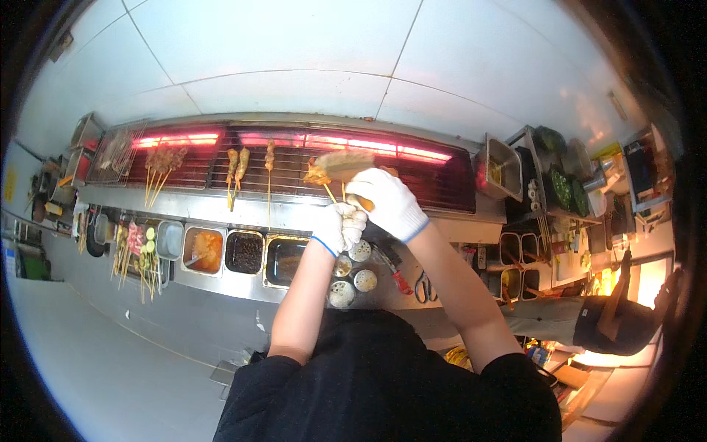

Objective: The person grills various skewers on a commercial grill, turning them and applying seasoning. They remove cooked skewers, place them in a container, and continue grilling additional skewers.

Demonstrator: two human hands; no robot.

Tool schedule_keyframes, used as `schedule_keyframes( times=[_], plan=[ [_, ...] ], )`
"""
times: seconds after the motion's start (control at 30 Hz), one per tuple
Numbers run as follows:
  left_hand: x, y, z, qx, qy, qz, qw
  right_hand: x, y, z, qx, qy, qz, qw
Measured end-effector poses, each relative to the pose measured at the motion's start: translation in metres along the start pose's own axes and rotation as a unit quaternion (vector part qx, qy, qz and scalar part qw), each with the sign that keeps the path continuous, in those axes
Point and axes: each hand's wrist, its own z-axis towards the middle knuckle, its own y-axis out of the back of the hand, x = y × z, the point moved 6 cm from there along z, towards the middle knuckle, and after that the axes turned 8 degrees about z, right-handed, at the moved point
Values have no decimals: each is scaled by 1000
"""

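Observation:
My left hand (339, 226), in a white knit glove, grips the lower ends of wooden sticks. Their upper ends reach over the grill rack (290, 177), where a browned piece of skewered food (316, 173) shows at the left. Just above and to the right, my gloved right hand (384, 201) closes around a tool with a broad, motion-blurred head (345, 165), perhaps a basting brush. That head covers part of the held food. Farther left on the rack lie a single meat skewer (269, 154), two wrapped skewers (237, 166) and a bunch of meat skewers (164, 160).
Red heating elements (353, 143) glow behind the rack. Sauce pans (204, 248), shaker tins (342, 294), a red-handled tool (402, 283) and scissors (424, 288) line the counter. Raw skewers (135, 243) lie at left. Another person (618, 323) stands at far right.

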Motion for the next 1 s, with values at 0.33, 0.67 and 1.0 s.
schedule_keyframes(
  times=[0.33,0.67,1.0],
  plan=[
    [-19,30,12,-9,-226,103,969,27,-23,-15,18,34,20,999],
    [11,-38,3,18,-63,98,993,-24,163,-144,-270,-46,36,961],
    [81,-74,86,-3,37,47,998,-197,231,-232,-324,-139,-90,932]
  ],
)
